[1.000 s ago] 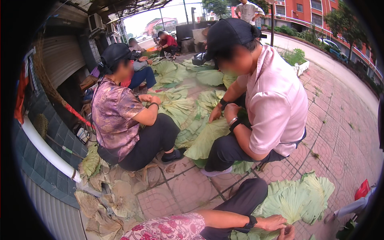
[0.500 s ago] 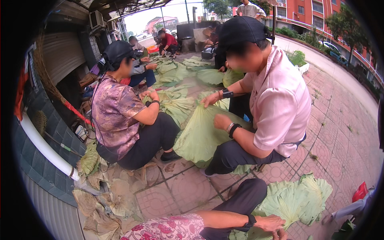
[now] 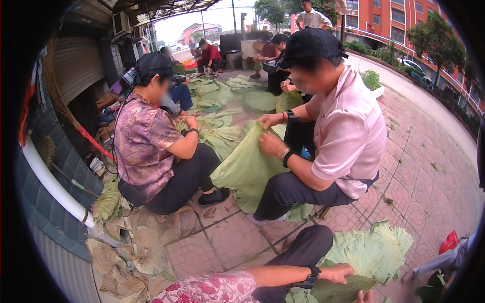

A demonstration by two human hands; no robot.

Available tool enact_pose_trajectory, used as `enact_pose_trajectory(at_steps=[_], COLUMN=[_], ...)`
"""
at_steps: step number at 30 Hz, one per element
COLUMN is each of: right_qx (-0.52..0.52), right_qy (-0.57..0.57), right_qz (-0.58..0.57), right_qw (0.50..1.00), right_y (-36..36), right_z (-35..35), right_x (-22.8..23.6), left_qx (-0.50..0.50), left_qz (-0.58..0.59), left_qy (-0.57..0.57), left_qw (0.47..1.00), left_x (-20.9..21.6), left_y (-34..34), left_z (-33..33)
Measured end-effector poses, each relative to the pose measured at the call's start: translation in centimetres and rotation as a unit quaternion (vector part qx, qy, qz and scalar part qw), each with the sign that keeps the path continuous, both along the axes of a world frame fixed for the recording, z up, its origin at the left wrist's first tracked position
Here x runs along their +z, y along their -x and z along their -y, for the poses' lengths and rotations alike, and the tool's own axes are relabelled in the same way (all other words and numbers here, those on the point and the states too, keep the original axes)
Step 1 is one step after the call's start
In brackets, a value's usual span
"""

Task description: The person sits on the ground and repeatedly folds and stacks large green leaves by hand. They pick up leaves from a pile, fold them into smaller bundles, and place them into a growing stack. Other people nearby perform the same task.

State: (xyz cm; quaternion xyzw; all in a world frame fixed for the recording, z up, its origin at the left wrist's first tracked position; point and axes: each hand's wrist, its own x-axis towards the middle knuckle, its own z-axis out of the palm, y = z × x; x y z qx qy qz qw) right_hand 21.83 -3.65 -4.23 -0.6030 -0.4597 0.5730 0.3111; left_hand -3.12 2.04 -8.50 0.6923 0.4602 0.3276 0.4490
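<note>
Toward the lower right of the frame, a dark green leaf (image 3: 334,291) stretches between the left hand (image 3: 337,273), fingers close together, and the right hand (image 3: 365,297), partly cut off, likely steadying it beside paler leaves (image 3: 373,248), though whether either pinches I can't tell.

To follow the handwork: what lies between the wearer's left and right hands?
A green leaf lies between the left hand and right hand, shown in the head view.
</note>
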Motion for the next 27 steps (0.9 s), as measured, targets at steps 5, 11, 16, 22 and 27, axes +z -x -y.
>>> enact_pose_trajectory(at_steps=[5, 11, 16, 22, 27], right_qx=[0.262, 0.198, 0.085, -0.135, -0.163], right_qy=[-0.299, -0.345, -0.397, -0.305, -0.544], right_qz=[0.170, 0.225, 0.286, 0.008, 0.177], right_qw=[0.902, 0.890, 0.868, 0.943, 0.804], right_y=[-0.9, -6.8, -11.8, -9.4, -7.9], right_z=[1.6, 1.3, -0.3, -1.4, -1.2], right_x=[0.3, -5.6, -10.5, -3.9, 5.5], left_qx=[-0.049, 0.030, 0.043, 0.080, 0.121], left_qz=[-0.021, -0.068, -0.121, -0.114, -0.082], left_qy=[-0.074, -0.323, -0.214, -0.217, -0.182], left_qw=[0.996, 0.943, 0.968, 0.966, 0.972], left_x=[-1.2, -5.7, -3.1, -2.9, -2.2], left_y=[0.1, -0.1, -0.4, 0.1, 1.2], left_z=[0.8, 0.1, -0.3, -0.6, -0.1])
